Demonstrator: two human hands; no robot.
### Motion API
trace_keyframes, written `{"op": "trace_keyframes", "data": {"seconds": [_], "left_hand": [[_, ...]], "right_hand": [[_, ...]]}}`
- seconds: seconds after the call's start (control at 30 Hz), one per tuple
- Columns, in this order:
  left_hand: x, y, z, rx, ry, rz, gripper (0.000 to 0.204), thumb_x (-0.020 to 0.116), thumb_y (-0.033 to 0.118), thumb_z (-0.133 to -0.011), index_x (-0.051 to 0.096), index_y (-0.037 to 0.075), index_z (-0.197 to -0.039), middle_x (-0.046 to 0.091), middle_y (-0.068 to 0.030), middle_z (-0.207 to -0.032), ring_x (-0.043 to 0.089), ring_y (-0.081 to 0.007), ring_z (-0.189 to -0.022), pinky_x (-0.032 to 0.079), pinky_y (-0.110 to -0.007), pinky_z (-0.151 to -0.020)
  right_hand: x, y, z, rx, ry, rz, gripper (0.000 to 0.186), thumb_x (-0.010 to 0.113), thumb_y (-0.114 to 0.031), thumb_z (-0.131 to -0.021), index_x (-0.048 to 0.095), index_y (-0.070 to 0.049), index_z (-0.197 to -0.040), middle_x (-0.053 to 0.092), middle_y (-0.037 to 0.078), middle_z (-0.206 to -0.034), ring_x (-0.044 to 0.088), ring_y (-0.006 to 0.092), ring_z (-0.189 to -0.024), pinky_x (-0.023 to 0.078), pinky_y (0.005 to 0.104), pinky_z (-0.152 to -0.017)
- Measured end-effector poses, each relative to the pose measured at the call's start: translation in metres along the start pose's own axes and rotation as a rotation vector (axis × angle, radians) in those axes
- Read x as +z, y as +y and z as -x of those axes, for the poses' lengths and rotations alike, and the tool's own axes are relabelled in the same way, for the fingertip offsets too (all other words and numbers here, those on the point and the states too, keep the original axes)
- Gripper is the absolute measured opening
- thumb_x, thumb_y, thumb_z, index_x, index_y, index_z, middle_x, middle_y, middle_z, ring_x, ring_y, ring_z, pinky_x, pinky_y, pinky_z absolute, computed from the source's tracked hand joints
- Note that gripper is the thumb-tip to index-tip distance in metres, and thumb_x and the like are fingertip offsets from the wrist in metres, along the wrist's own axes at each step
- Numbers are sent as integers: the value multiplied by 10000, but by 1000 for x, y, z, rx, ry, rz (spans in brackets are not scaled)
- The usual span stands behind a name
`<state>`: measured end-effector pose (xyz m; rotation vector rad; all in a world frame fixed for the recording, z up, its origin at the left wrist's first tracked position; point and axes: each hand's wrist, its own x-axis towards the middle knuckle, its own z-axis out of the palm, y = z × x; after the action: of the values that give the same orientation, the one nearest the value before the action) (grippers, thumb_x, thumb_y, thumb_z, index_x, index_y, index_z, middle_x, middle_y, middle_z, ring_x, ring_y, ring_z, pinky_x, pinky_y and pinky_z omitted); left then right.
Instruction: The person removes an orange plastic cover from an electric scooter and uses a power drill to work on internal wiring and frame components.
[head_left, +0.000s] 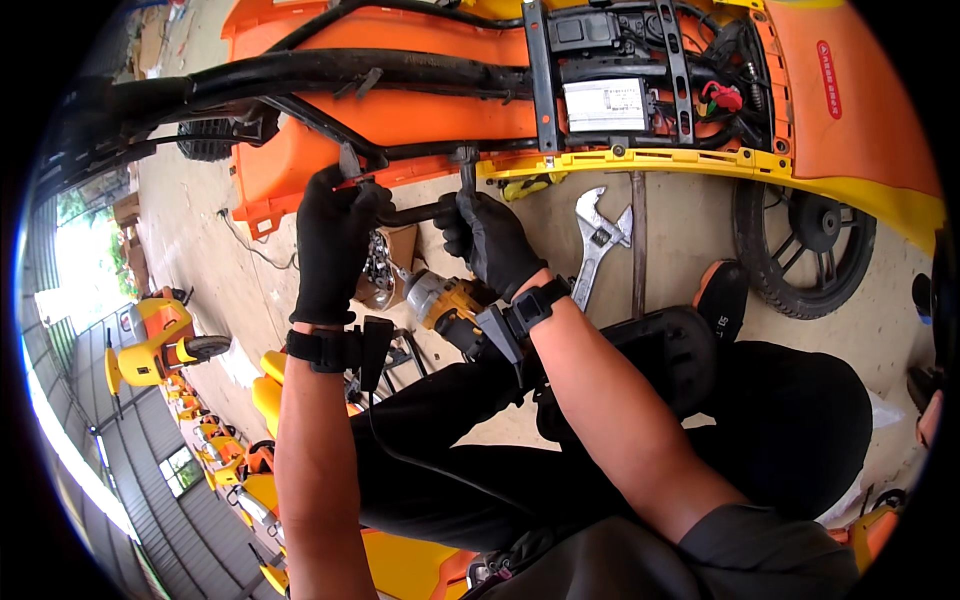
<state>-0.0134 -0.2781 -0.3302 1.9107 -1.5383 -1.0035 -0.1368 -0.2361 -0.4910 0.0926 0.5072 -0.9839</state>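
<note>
Both my hands wear black gloves and hold a black U-shaped metal bar up by the frame tube of an orange and yellow scooter. My left hand is closed around its left side, below a flat metal tab. On the other side, my right hand grips the upright arm, whose flattened end stands just at the tube. Whether the bar touches the tube I cannot tell. Below my hands sits a yellow and black cordless impact driver, partly hidden by my right wrist.
A large adjustable wrench lies right of my right hand, beside a metal rod. A cardboard box of small metal parts is on the floor between my arms. A black wheel is at right; more scooters stand at left.
</note>
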Motion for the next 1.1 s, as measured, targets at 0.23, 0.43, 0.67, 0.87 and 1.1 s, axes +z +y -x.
{"op": "trace_keyframes", "data": {"seconds": [0.23, 0.43, 0.67, 0.87, 1.1], "left_hand": [[3, 3, 0, 20, 4, -29, 236, 580, 90, -937, 506, -29, -1128, 679, -107, -906, 658, -147, -835, 526, -274, -757], [1, 6, -1, 31, -17, -110, 227, 577, 104, -944, 513, -16, -1126, 684, -91, -911, 662, -141, -847, 522, -266, -751], [-1, 2, -3, 24, -52, -74, 235, 574, 95, -940, 506, -18, -1136, 677, -113, -935, 673, -168, -865, 550, -304, -782], [-5, 1, -6, 3, -69, -88, 230, 580, 100, -939, 509, -22, -1119, 678, -122, -949, 676, -174, -859, 554, -312, -783], [-1, -2, -11, 11, -60, -72, 187, 613, 75, -916, 540, -21, -1059, 687, -100, -887, 670, -149, -803, 531, -261, -712]], "right_hand": [[-4, 4, -2, -35, -29, 17, 226, 510, -268, -984, 549, -49, -1021, 635, 63, -828, 573, 137, -664, 493, 285, -606], [-1, -3, 1, -3, -3, 46, 195, 499, -239, -989, 549, -65, -1059, 631, 56, -837, 583, 135, -707, 496, 283, -622], [1, -9, 3, -21, 21, 147, 200, 524, -225, -982, 589, -55, -1064, 624, 35, -852, 582, 114, -744, 497, 266, -659], [0, -10, -1, -61, 29, 155, 177, 553, -213, -967, 602, -45, -990, 635, 17, -792, 582, 85, -654, 492, 234, -596], [0, -15, 1, -65, 60, 143, 196, 584, -236, -947, 607, -41, -951, 621, 18, -766, 568, 91, -633, 480, 236, -591]]}}
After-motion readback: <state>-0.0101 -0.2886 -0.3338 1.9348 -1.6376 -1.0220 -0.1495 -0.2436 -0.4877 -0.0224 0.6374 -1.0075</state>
